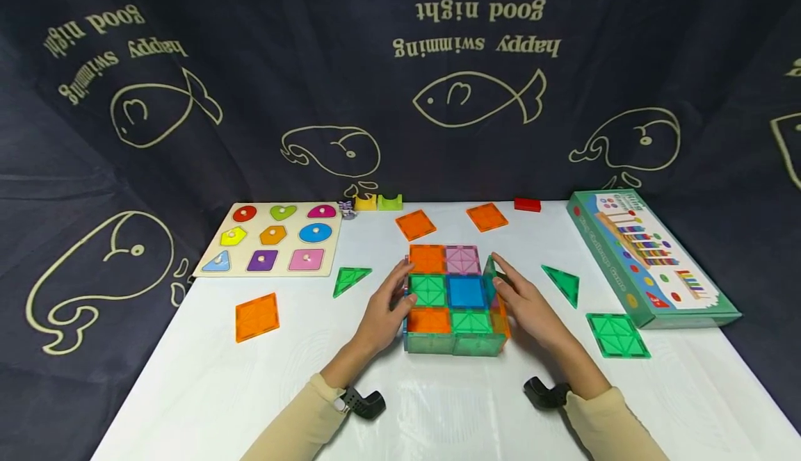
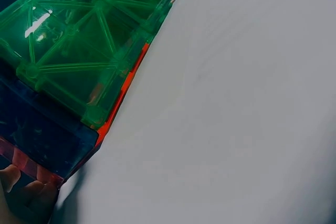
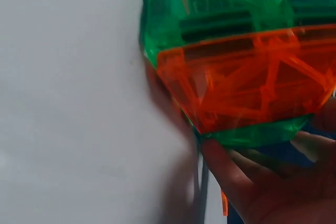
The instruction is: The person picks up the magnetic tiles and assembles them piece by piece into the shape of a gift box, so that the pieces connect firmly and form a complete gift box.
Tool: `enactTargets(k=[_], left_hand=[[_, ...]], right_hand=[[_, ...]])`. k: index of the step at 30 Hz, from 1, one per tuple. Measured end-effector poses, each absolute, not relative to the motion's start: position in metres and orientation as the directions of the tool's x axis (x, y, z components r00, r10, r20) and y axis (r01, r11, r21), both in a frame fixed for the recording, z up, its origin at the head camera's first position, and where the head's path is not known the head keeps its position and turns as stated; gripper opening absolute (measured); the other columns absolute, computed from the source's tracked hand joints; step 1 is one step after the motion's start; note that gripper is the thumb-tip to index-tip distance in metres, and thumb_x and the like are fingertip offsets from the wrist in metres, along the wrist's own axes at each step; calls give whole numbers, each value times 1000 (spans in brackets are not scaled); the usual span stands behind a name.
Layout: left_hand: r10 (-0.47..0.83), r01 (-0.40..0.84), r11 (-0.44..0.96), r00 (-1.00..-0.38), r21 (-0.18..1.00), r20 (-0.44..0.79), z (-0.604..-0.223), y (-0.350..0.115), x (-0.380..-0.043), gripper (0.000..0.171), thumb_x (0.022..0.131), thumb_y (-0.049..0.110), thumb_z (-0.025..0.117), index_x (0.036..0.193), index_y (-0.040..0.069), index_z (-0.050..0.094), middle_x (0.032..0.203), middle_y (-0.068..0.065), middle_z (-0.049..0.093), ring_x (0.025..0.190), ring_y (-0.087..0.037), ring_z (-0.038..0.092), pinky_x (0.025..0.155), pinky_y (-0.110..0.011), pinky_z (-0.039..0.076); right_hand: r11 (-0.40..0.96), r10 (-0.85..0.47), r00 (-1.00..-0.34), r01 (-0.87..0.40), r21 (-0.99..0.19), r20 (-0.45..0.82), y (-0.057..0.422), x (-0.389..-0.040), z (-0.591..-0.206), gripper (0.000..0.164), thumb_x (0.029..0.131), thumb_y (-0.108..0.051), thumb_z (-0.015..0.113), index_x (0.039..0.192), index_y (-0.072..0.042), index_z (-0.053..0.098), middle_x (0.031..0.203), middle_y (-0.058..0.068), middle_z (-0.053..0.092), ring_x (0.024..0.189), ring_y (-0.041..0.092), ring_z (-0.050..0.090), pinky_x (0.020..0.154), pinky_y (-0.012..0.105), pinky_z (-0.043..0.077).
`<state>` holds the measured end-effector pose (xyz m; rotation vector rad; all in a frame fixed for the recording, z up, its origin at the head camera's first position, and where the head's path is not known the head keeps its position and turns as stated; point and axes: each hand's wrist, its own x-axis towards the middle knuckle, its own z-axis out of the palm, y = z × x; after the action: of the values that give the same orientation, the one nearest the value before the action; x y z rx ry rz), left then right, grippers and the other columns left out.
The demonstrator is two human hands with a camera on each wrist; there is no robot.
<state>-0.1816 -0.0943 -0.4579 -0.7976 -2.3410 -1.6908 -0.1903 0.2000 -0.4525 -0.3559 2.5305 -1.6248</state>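
Note:
A low box built of translucent magnetic tiles (image 1: 466,291) stands mid-table, its top a grid of orange, pink, green and blue squares. My left hand (image 1: 383,309) rests along its left side, fingers and thumb at the upper edge; in the left wrist view, fingertips (image 2: 32,190) touch a pink tile. On the right, a green tile (image 1: 490,275) stands up above the top, leaning slightly. My right hand (image 1: 528,306) lies against that side with fingers extended, fingertips at the green tile. An orange side tile (image 3: 252,80) shows close up in the right wrist view.
Loose orange tiles (image 1: 257,317) and green tiles (image 1: 618,336) lie around the box. A shape-knob puzzle board (image 1: 288,224) sits back left, a green game box (image 1: 651,259) at right. Small yellow and green blocks (image 1: 391,202) and a red block (image 1: 528,204) line the back edge.

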Motion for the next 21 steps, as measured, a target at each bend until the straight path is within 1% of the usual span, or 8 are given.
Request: enactTargets(k=[5, 8, 10, 13, 17, 19, 21], left_hand=[[328, 487, 236, -854, 841, 403, -458, -96, -180, 51, 98, 8, 52, 146, 6, 37, 153, -20, 27, 133, -34, 38, 103, -40, 37], [324, 481, 225, -857, 847, 400, -461, -96, -182, 51, 98, 9, 52, 147, 6, 37, 153, -18, 27, 135, -32, 36, 104, -38, 36], [316, 481, 225, -859, 847, 404, -469, -96, -186, 51, 98, 10, 52, 147, 8, 37, 154, -15, 27, 135, -29, 36, 104, -38, 36], [306, 473, 236, -865, 849, 397, -482, -95, -194, 53, 99, 15, 51, 149, 14, 34, 155, -10, 26, 136, -25, 35, 105, -38, 35], [310, 427, 231, -884, 874, 350, -493, -95, -200, 56, 102, 25, 49, 152, 25, 26, 156, 2, 25, 137, -18, 33, 107, -35, 31], [328, 400, 211, -888, 892, 321, -494, -97, -199, 56, 103, 28, 46, 154, 27, 22, 156, 6, 23, 138, -16, 31, 109, -34, 28], [359, 389, 178, -881, 904, 308, -493, -102, -197, 57, 103, 28, 44, 154, 28, 18, 156, 8, 21, 139, -16, 28, 110, -35, 26]], right_hand=[[396, -275, -961, -145, -907, 34, 203, -193, -454, 52, 104, -36, 41, 152, -37, 22, 154, 13, 28, 136, 38, 31, 103, 59, 29], [389, -285, -958, -142, -910, 28, 204, -195, -455, 53, 103, -38, 41, 153, -35, 22, 153, 15, 28, 133, 39, 36, 101, 57, 34], [359, -290, -957, -128, -924, 20, 205, -197, -455, 54, 103, -37, 43, 153, -34, 23, 153, 16, 28, 130, 39, 41, 98, 55, 38], [287, -294, -956, -79, -955, -9, 207, -200, -455, 54, 102, -35, 45, 153, -33, 25, 151, 19, 30, 127, 41, 44, 96, 54, 41], [206, -315, -947, 2, -979, -68, 212, -203, -455, 57, 101, -36, 48, 153, -32, 23, 151, 20, 29, 132, 40, 37, 98, 57, 37], [193, -331, -940, 15, -981, -80, 214, -205, -456, 59, 101, -36, 49, 154, -31, 22, 150, 20, 31, 132, 40, 37, 99, 56, 37], [184, -342, -937, 7, -983, -71, 215, -207, -456, 60, 100, -36, 51, 153, -27, 25, 148, 19, 34, 130, 38, 40, 98, 53, 40]])
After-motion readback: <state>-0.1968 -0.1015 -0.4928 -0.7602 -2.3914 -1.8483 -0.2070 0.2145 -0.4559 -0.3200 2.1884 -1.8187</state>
